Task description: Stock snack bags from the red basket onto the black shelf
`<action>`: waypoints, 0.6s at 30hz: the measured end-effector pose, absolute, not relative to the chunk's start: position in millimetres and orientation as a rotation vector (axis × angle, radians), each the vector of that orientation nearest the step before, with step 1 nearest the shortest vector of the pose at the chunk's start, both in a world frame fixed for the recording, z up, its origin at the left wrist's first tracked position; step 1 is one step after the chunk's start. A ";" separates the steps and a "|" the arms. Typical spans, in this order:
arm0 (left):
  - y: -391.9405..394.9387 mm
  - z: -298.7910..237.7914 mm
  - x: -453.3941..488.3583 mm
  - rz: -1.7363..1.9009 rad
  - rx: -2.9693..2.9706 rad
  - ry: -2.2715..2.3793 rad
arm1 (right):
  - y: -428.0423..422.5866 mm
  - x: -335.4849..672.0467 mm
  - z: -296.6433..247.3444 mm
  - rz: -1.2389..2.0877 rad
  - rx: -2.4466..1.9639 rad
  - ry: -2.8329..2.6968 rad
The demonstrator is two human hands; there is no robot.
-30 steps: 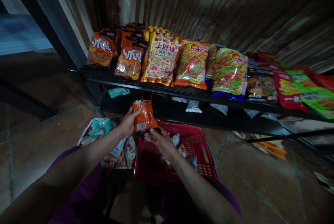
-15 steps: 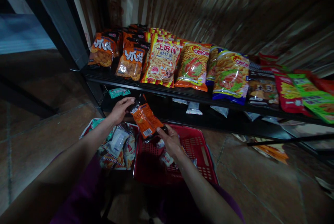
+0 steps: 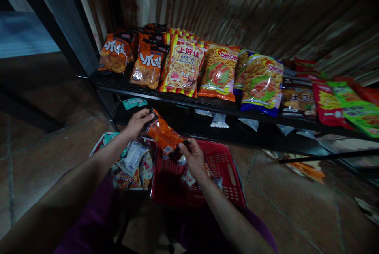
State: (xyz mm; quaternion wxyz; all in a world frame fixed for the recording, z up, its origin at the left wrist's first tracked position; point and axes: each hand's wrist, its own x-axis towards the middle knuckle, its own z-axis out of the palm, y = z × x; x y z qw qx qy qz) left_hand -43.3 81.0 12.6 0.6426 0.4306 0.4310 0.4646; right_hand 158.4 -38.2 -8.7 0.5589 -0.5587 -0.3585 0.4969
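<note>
Between my two hands is an orange snack bag (image 3: 163,132) with black ends, its printed back with a barcode turned up toward me. My left hand (image 3: 136,123) pinches the bag's upper left end. My right hand (image 3: 194,159) grips the lower right end, thumb on top. Below the bag stands a red plastic basket (image 3: 233,175) with a few small packets in it. Left of that is a second basket (image 3: 94,148), heaped with snack packets (image 3: 133,163), partly behind my left forearm.
Ahead, a black shelf (image 3: 177,100) carries a row of upright snack bags, among them orange bags (image 3: 148,66), a prawn cracker bag (image 3: 183,66) and blue-edged bags (image 3: 263,82). On the lower shelf lie a green packet (image 3: 134,103) and silvery packets (image 3: 219,120). Flattened packaging (image 3: 306,169) lies at right.
The orange bag has tilted a little flatter, and its black upper end now sits closer to my left fingers. Both hands keep hold of it. The view has shifted slightly.
</note>
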 end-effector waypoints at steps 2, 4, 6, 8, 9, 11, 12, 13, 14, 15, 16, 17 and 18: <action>81.1 12.5 -42.4 1.087 0.981 0.999 | -38.4 157.8 -7.9 1.185 -1.306 -0.833; 81.6 12.4 -41.9 1.107 0.992 1.022 | -38.6 157.6 -8.3 1.193 -1.308 -0.817; 82.1 11.7 -41.3 1.122 0.999 1.040 | -39.0 157.7 -8.9 1.191 -1.317 -0.807; 82.7 10.5 -41.0 1.114 0.984 1.054 | -39.7 158.0 -8.8 1.190 -1.326 -0.818; 83.0 9.8 -40.9 1.107 0.972 1.061 | -40.1 158.2 -8.4 1.193 -1.329 -0.836; 83.6 8.6 -40.9 1.096 0.955 1.066 | -41.0 158.5 -6.8 1.198 -1.336 -0.894; 83.9 8.2 -41.0 1.097 0.953 1.062 | -41.4 158.7 -5.6 1.195 -1.343 -0.921; 84.2 8.1 -41.1 1.099 0.953 1.052 | -41.7 158.7 -4.0 1.187 -1.351 -0.937; 84.5 8.2 -41.2 1.101 0.956 1.043 | -41.8 158.7 -2.1 1.177 -1.357 -0.939; 84.6 8.7 -41.2 1.101 0.962 1.036 | -41.8 158.6 0.1 1.168 -1.361 -0.929; 84.4 9.5 -41.0 1.098 0.974 1.035 | -41.6 158.3 2.3 1.166 -1.362 -0.913; 84.1 10.4 -40.5 1.094 0.989 1.037 | -41.3 158.1 4.5 1.176 -1.364 -0.897; 83.4 11.4 -39.9 1.087 1.009 1.039 | -40.9 157.8 6.3 1.199 -1.366 -0.890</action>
